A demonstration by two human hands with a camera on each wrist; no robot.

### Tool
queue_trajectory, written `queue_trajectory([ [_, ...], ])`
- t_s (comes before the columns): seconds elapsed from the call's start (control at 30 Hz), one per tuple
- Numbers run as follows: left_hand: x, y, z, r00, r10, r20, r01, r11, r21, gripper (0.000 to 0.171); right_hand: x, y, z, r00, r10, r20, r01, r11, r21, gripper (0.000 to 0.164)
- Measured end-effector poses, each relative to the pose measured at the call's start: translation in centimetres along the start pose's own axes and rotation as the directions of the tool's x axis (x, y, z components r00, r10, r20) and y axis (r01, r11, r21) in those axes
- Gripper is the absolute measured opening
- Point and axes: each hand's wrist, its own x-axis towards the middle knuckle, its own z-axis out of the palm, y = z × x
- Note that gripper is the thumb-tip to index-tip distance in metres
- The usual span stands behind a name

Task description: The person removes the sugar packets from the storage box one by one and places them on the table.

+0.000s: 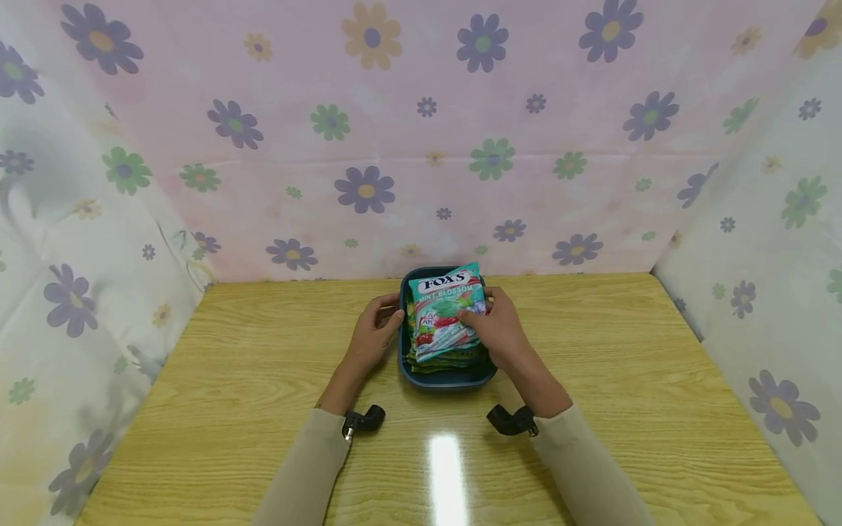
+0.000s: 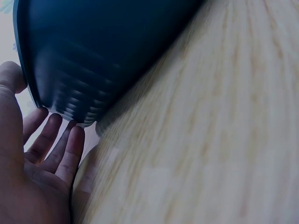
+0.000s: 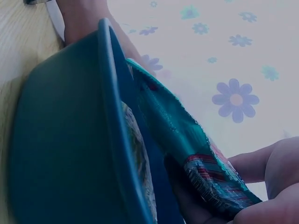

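Observation:
A dark blue-green plastic basket (image 1: 449,383) stands at the far middle of the table. My right hand (image 1: 503,334) pinches a mint-green FOX'S candy bag (image 1: 447,310) by its right side, thumb on the front. In the right wrist view that candy bag (image 3: 175,123) tilts over the basket's rim (image 3: 110,88), its lower part inside. Beneath it lie other packets (image 1: 454,361), mostly covered. On the left, my left hand (image 1: 372,334) rests against the basket. Its fingers look loosely extended in the left wrist view, with the tips at the ribbed basket wall (image 2: 88,60).
The wood-grain table (image 1: 263,380) extends to both sides and toward me. Behind it hangs a pink flowered cloth (image 1: 421,139), with white flowered cloth at both sides. A black strap-on camera (image 1: 365,419) sits on each wrist.

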Motion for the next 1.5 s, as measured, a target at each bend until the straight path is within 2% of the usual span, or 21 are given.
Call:
queue_trajectory([
  [0.37, 0.1, -0.2, 0.0, 1.0, 0.01, -0.002, -0.01, 1.0, 0.004, 0.042, 0.1, -0.4, -1.4, 0.999, -0.048, 0.004, 0.048, 0.996, 0.077, 0.059],
  [0.93, 0.1, -0.1, -0.1, 1.0, 0.009, 0.002, -0.009, 1.0, 0.006, 0.044, 0.5, -1.1, -3.8, 0.996, -0.085, -0.031, 0.087, 0.992, 0.092, 0.06],
  [1.5, 0.1, -0.1, 0.0, 1.0, 0.008, 0.003, -0.008, 1.0, 0.022, 0.046, 0.8, -1.4, -6.6, 0.995, -0.048, -0.084, 0.057, 0.993, 0.107, 0.065],
])
